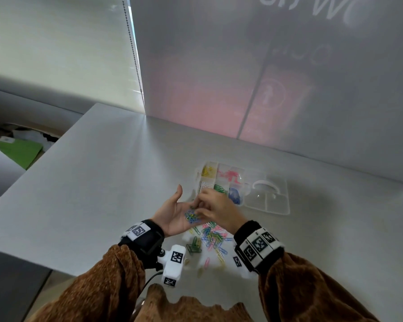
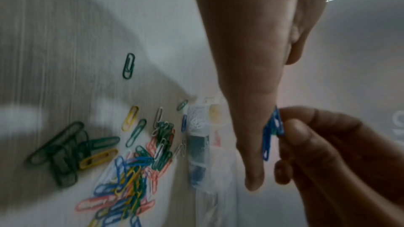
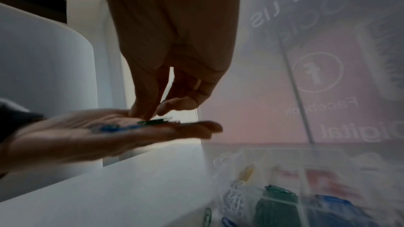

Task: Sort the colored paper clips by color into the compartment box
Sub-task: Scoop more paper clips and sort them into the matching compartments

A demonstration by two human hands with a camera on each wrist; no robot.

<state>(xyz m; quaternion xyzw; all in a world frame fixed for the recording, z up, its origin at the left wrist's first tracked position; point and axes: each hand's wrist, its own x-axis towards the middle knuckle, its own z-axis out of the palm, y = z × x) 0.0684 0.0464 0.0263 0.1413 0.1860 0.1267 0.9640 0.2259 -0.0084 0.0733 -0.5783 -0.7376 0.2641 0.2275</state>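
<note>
My left hand (image 1: 175,210) lies palm up above the table, fingers straight, carrying a small heap of blue, green and yellow paper clips (image 1: 191,216). My right hand (image 1: 216,208) reaches into that palm from the right and pinches clips there. In the left wrist view its fingertips (image 2: 290,127) close on blue clips (image 2: 271,130); in the right wrist view they (image 3: 148,111) sit on a green clip (image 3: 153,121). The clear compartment box (image 1: 244,182) stands just beyond, holding yellow, pink, white, green and blue clips in separate cells.
A loose pile of mixed clips (image 1: 211,238) lies on the white table under my wrists, with a clump of dark green ones (image 1: 194,246) to its left. The box's open lid (image 1: 269,201) lies flat to the right. A frosted wall stands behind.
</note>
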